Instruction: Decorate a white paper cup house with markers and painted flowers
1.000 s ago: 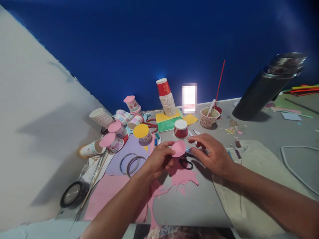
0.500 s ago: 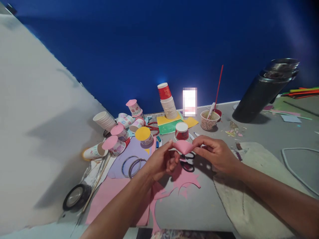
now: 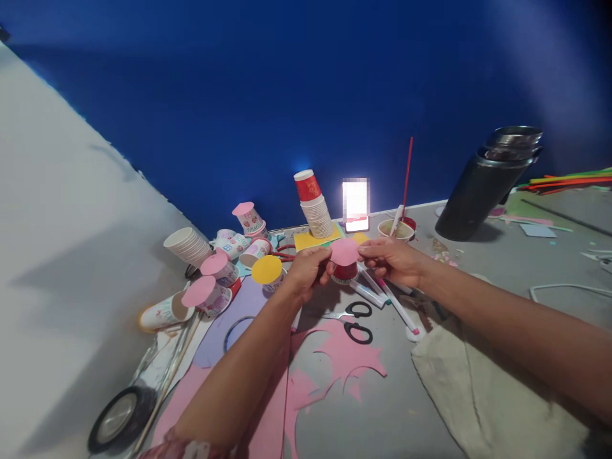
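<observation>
Between my two hands is a pink paper circle, lying over the top of a red paper cup that stands upside down on the table. My left hand pinches the circle's left edge between thumb and fingers. On the opposite edge my right hand pinches it the same way. Whether the paper touches the cup's base all over, I cannot tell. Nearer to me lie black-handled scissors on pink paper scraps. Several markers are spread beside the cup, under my right hand.
At the left stand small decorated cups, some topped with pink discs and one with a yellow disc. Stacked cups, a lit phone and a black flask line the back. A pale cloth lies at the right.
The pink circle was bent between my hands above the table; now it is flat and over the red cup. Both hands have moved forward, uncovering the scissors.
</observation>
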A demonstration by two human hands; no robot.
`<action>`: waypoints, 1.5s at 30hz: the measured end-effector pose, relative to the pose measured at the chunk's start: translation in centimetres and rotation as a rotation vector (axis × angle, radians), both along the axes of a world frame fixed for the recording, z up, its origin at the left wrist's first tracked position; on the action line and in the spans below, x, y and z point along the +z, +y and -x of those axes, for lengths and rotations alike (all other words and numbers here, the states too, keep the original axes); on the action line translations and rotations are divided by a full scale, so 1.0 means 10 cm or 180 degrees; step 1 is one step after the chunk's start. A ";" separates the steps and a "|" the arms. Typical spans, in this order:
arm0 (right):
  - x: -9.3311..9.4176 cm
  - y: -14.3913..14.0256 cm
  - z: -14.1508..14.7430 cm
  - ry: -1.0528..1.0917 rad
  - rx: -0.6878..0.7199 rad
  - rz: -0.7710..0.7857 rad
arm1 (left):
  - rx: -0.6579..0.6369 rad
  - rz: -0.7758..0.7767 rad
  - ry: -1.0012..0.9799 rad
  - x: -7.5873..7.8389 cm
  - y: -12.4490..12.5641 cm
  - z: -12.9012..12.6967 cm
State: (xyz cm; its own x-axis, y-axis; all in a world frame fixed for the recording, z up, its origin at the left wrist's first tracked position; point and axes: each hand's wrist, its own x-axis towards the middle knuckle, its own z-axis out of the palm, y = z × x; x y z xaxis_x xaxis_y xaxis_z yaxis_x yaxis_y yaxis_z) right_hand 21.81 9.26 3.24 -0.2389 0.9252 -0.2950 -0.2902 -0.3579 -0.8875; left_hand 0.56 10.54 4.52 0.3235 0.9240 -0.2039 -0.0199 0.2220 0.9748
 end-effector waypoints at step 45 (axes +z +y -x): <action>-0.09 0.02 0.11 -0.4341 0.0170 -0.2543 | 0.0950 -0.1447 0.0985 -0.25 0.00 -0.09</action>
State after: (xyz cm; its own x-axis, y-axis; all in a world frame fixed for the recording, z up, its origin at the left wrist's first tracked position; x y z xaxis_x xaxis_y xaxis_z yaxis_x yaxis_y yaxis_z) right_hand 20.70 9.45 2.39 -0.2483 0.9403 0.2328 0.8479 0.3272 -0.4171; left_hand 1.46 10.50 2.02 0.0271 0.9818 0.1879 0.2813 -0.1879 0.9410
